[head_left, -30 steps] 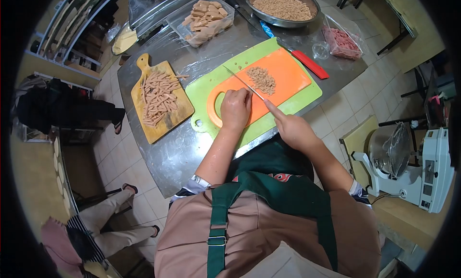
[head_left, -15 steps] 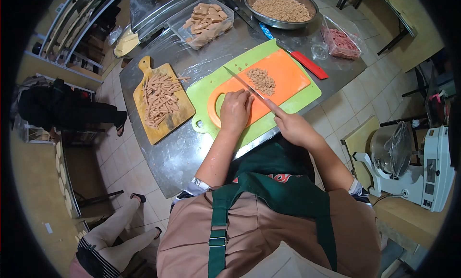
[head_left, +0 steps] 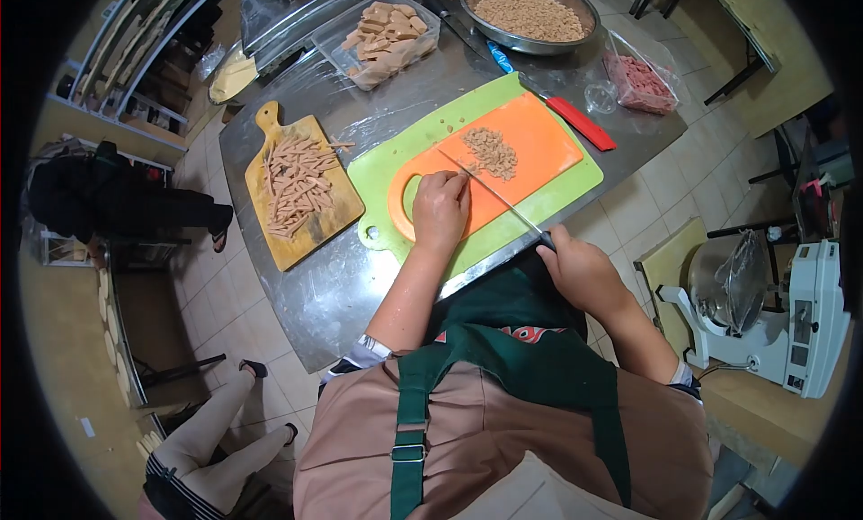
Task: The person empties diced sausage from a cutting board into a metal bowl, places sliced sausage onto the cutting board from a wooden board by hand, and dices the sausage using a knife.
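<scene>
My right hand is wrapped round the black handle of a knife, whose blade slants across the orange cutting board. Close beside the blade's far part, my left hand rests on the same board with its fingers curled and pressed together. Whatever lies under those fingers is hidden. Small chopped brown pieces form a pile on the far side of the blade. Beneath the orange board lies a larger green cutting board, with a few crumbs near its far edge.
On the metal table are a wooden board with brown strips, a plastic tub of larger pieces, a bowl of chopped bits, a red-bladed spatula and a pink-filled container. A mixer stands right; two people are left.
My right hand has drawn back toward me and to the right, pulling the knife along. My left hand stays in almost the same place.
</scene>
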`<move>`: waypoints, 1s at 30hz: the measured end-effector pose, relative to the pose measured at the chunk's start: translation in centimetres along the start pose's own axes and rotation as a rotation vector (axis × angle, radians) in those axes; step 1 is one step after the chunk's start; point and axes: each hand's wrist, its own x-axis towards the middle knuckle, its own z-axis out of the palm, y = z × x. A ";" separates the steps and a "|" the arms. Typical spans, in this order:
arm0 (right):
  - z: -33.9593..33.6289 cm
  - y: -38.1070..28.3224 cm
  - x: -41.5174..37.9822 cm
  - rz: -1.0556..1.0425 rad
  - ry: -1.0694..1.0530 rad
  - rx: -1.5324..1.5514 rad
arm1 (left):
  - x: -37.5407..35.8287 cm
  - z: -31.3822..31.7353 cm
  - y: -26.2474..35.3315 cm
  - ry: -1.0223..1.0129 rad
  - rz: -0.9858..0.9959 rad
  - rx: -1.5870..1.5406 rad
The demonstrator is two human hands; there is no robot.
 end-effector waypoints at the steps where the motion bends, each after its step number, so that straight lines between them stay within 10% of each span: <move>1: 0.0 -0.1 -0.2 -0.002 -0.004 -0.001 | 0.0 0.0 0.0 0.000 -0.002 -0.001; 30: 0.6 -0.7 1.5 -0.058 0.034 -0.089 | -0.1 -0.4 -0.1 -0.008 0.007 -0.023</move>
